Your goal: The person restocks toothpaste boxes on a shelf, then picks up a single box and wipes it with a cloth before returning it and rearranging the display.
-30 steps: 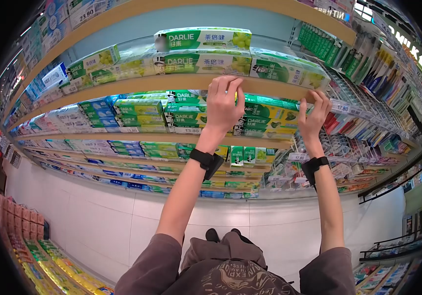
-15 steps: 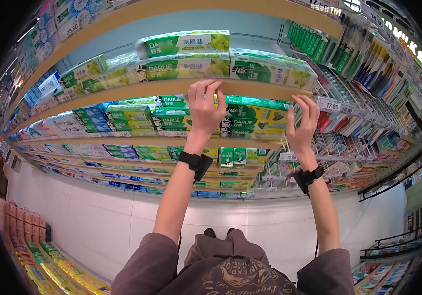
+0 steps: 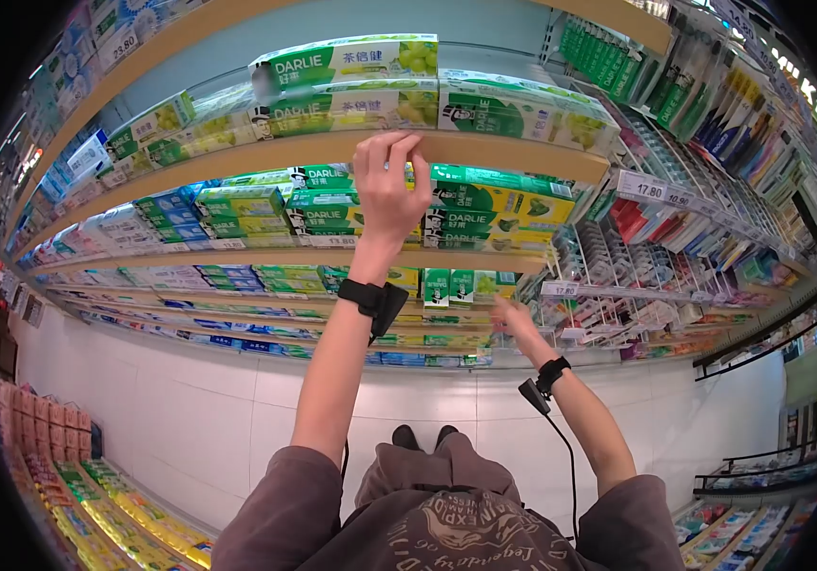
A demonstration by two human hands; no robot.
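My left hand (image 3: pixel 389 190) is closed over the front edge of a wooden shelf (image 3: pixel 494 154), fingertips hooked on its top and the wrist below. Just behind the fingers lie green and white DARLIE toothpaste boxes (image 3: pixel 351 107) with grapes printed on them. On the shelf below, green and yellow toothpaste boxes (image 3: pixel 494 224) show to the right of my left wrist. My right hand (image 3: pixel 516 322) is lower, blurred by motion, beside small upright green and white boxes (image 3: pixel 462 287) near the right end of a lower shelf.
Packaged toothbrushes (image 3: pixel 713 114) hang on a rack to the right, with a 17.80 price tag (image 3: pixel 649 189) at its front. Shelves with yellow and green packs (image 3: pixel 132 500) stand at the lower left. Pale floor tiles (image 3: pixel 313 400) lie below.
My right hand has left the upper shelf's right end and moved down and left to a lower shelf. My left hand stays on the shelf edge.
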